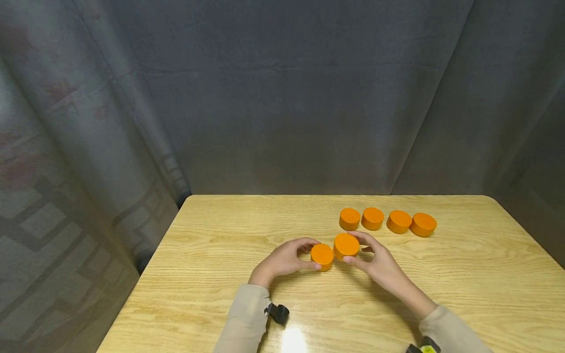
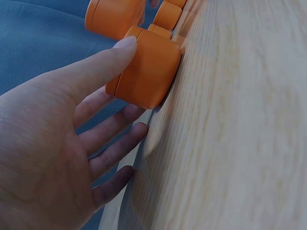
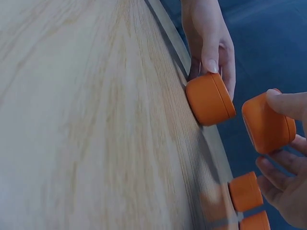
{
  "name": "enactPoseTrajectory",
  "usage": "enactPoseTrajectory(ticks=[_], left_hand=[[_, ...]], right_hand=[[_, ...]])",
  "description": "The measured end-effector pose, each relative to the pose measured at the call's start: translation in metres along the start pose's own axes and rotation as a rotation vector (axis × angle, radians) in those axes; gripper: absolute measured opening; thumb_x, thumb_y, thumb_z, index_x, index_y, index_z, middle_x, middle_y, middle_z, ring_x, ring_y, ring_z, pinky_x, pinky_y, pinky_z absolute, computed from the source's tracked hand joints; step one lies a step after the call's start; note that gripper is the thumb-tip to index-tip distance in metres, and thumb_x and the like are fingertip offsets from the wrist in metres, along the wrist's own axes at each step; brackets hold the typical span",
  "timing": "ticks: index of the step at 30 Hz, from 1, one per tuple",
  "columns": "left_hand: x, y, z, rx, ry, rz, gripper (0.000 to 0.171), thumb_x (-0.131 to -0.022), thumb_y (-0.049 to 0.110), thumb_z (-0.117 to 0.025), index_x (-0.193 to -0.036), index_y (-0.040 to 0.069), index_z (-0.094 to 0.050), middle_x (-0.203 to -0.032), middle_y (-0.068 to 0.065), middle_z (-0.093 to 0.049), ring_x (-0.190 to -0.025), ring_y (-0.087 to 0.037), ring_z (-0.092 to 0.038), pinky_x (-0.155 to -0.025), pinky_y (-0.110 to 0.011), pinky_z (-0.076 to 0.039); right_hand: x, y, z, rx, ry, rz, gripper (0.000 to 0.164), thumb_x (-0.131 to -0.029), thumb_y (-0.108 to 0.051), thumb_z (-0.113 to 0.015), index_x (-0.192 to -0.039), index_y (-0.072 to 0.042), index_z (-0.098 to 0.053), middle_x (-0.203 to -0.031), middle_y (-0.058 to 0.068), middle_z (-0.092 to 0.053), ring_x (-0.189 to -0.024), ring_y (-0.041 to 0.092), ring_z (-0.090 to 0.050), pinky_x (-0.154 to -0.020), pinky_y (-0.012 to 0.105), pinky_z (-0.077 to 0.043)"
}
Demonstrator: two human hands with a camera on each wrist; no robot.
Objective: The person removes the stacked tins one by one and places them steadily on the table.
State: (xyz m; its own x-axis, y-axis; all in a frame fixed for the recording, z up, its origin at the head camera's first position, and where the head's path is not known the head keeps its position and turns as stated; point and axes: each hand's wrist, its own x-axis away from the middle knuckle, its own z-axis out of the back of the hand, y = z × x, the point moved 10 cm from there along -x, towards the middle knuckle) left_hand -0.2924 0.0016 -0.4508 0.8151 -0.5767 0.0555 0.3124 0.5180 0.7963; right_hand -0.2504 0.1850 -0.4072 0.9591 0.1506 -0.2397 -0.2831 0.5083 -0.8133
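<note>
My left hand [image 1: 284,259] grips a small round orange jar [image 1: 322,256] between thumb and fingers. That jar [image 2: 148,69] has a seam near its top, like a lid, and sits right at the tabletop in the left wrist view. Just to its right, my right hand [image 1: 381,267] pinches a second orange jar [image 1: 346,246] from the side, thumb in front and fingers behind. In the right wrist view this second jar [image 3: 267,123] is raised above the table and slightly tilted, close beside the first jar [image 3: 208,99].
Several more orange jars [image 1: 372,218] stand in a loose row behind my hands, towards the back right of the wooden table [image 1: 229,220]. A grey curtain [image 1: 282,108] hangs beyond the far edge, and a patterned one [image 1: 66,196] is on the left.
</note>
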Motion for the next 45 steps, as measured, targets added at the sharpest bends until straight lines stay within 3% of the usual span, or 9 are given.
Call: enactPoseTrajectory(ticks=[22,29,35,45], left_hand=[[0.002,0.000,0.001,-0.005,-0.005,0.012,0.054,-0.084,0.039,-0.080,-0.133,0.029,-0.061,-0.118,0.014,-0.060,-0.109,-0.008,-0.054,-0.098,-0.034,-0.045],[0.002,-0.001,0.001,-0.002,-0.003,0.015,0.053,-0.084,0.038,-0.080,-0.132,0.029,-0.061,-0.116,0.015,-0.060,-0.108,-0.008,-0.054,-0.098,-0.035,-0.045],[0.002,-0.001,0.000,-0.001,-0.005,0.009,0.053,-0.084,0.038,-0.080,-0.132,0.030,-0.061,-0.116,0.015,-0.060,-0.108,-0.008,-0.054,-0.098,-0.034,-0.045],[0.002,0.002,0.000,-0.001,-0.007,0.000,0.054,-0.084,0.040,-0.080,-0.133,0.030,-0.060,-0.116,0.017,-0.060,-0.107,-0.006,-0.054,-0.098,-0.033,-0.045]], right_hand=[[0.010,0.016,0.024,0.076,0.023,-0.021,0.061,-0.088,-0.022,-0.078,-0.139,-0.002,-0.051,-0.128,0.017,-0.061,-0.116,0.032,-0.054,-0.092,0.047,-0.047],[0.015,0.025,0.037,0.125,0.048,-0.040,0.062,-0.087,-0.023,-0.078,-0.139,-0.002,-0.051,-0.126,0.015,-0.062,-0.111,0.010,-0.052,-0.090,0.031,-0.047],[0.020,0.029,0.050,0.123,0.061,-0.046,0.062,-0.088,-0.023,-0.077,-0.140,-0.002,-0.050,-0.128,0.017,-0.060,-0.109,-0.003,-0.048,-0.089,0.025,-0.046],[0.026,0.041,0.069,0.173,0.069,-0.073,0.064,-0.088,-0.023,-0.077,-0.141,-0.001,-0.049,-0.132,0.023,-0.057,-0.108,-0.007,-0.045,-0.086,0.020,-0.044]])
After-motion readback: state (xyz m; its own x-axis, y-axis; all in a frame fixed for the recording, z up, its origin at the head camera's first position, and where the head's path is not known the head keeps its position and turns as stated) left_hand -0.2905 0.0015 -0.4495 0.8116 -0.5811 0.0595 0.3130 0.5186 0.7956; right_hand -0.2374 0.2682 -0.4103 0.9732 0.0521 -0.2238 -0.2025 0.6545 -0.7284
